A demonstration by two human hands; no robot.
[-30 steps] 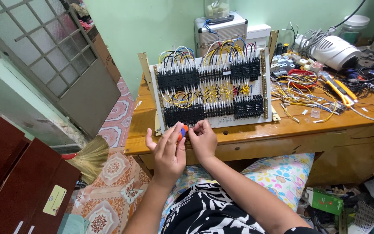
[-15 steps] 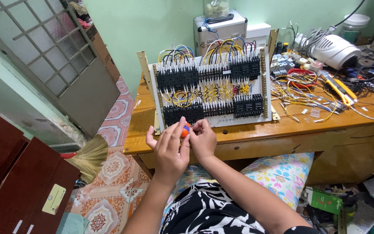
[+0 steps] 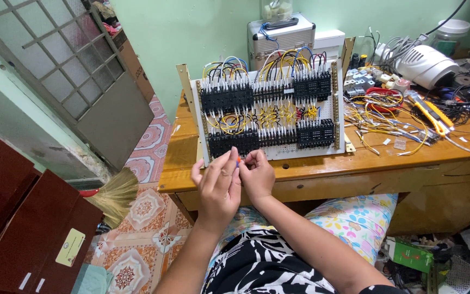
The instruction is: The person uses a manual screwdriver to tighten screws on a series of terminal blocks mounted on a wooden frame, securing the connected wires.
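A white wiring panel [image 3: 270,117] with rows of black terminal blocks and yellow, blue and black wires leans upright on the wooden table [image 3: 322,169]. Just below its lower left edge my left hand [image 3: 218,185] and my right hand [image 3: 258,174] meet, fingertips pinched together on a small orange and blue piece [image 3: 238,161], most of it hidden by the fingers. Both hands hover over the table's front edge, close to the lower row of black blocks [image 3: 235,142].
Loose yellow wires [image 3: 387,122], yellow-handled tools [image 3: 431,114] and a white appliance [image 3: 428,65] clutter the table's right side. A silver case [image 3: 281,35] stands behind the panel. A broom [image 3: 112,193] lies on the patterned floor at left, by dark red cabinets [image 3: 23,228].
Both hands have stayed together at the panel's lower left edge, shifting slightly as the fingers work the small piece. The panel has not moved.
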